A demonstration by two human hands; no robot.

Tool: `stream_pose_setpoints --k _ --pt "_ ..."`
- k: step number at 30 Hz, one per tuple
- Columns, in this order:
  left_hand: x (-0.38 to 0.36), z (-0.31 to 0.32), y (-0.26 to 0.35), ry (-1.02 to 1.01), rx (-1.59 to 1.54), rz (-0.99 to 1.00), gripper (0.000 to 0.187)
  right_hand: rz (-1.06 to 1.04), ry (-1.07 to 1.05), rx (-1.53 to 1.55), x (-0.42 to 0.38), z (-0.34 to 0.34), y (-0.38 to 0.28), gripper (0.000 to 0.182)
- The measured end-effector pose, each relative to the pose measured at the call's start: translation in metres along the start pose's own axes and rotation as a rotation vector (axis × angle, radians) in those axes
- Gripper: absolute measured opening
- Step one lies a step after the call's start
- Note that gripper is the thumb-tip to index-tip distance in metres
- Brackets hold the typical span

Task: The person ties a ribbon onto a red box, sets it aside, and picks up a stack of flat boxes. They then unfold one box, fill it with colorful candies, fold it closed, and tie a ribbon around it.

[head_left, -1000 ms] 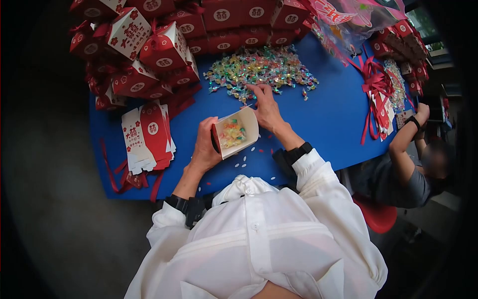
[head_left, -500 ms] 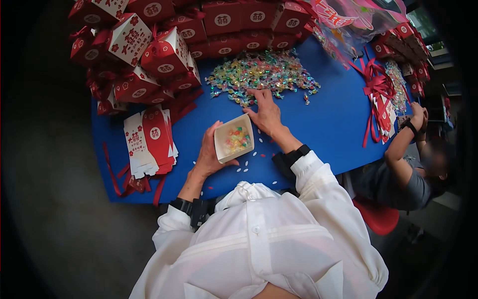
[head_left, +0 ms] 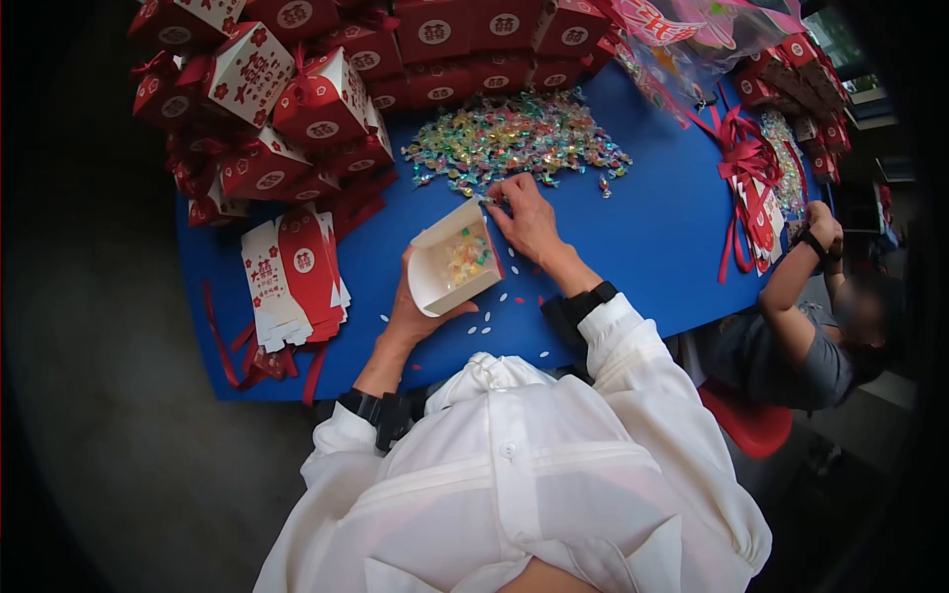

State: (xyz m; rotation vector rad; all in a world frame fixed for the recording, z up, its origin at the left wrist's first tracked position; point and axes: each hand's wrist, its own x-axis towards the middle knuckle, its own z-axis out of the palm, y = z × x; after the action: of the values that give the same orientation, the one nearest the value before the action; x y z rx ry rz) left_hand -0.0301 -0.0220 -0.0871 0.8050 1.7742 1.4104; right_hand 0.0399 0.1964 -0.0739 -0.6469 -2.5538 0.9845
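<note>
My left hand [head_left: 406, 314] grips an open paper box [head_left: 431, 278] from its left side and below. The box is tilted, its mouth toward me, and several wrapped candies [head_left: 467, 259] lie inside. My right hand [head_left: 528, 219] is at the box's upper right corner, thumb and fingers pinched together on what looks like a small wrapped candy, mostly hidden by the fingertips. Just beyond it spreads a large pile of shiny wrapped candies [head_left: 514, 138] on the blue table [head_left: 633, 247].
Finished red boxes [head_left: 435, 35] are stacked along the back and left. Flat box cards [head_left: 301, 262] and red ribbons lie at the left. More ribbons [head_left: 748, 148] and cards lie right, near a seated person [head_left: 791, 326]. Small white and red pieces are scattered before me. A plastic bag [head_left: 692, 40] stands behind.
The box in my left hand has turned and tipped, showing more of its inside wall. My right hand's fingers have drawn in from the pile's edge and closed together.
</note>
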Motion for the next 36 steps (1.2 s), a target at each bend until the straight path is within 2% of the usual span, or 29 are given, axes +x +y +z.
stream_pose_setpoints --k 2,6,8,15,20,27,29,36 --pt "0.003 0.001 0.008 0.055 0.303 0.241 0.111 0.071 -0.056 0.004 0.0 0.002 0.001 0.025" --pt "0.004 0.003 0.003 0.077 0.448 0.304 0.114 0.067 -0.039 -0.014 -0.001 0.0 0.0 0.032" --pt "0.004 0.001 -0.003 0.063 0.508 0.377 0.117 0.02 0.036 -0.016 0.0 -0.001 -0.008 0.034" --pt "0.005 -0.001 -0.007 0.014 0.506 0.339 0.119 0.071 -0.033 -0.082 0.003 0.002 -0.002 0.033" --pt "0.004 0.0 -0.003 0.029 0.513 0.323 0.121 -0.003 0.045 0.004 -0.002 0.005 0.009 0.019" --pt "0.004 0.001 -0.004 0.032 0.534 0.339 0.122 0.145 -0.016 0.124 0.007 0.0 0.011 0.022" --pt "0.004 0.001 -0.004 0.035 0.535 0.318 0.122 0.021 0.025 0.105 0.009 0.002 0.007 0.023" --pt "0.003 0.0 -0.003 0.034 0.555 0.331 0.123 0.035 0.025 0.008 0.012 0.003 0.008 0.027"
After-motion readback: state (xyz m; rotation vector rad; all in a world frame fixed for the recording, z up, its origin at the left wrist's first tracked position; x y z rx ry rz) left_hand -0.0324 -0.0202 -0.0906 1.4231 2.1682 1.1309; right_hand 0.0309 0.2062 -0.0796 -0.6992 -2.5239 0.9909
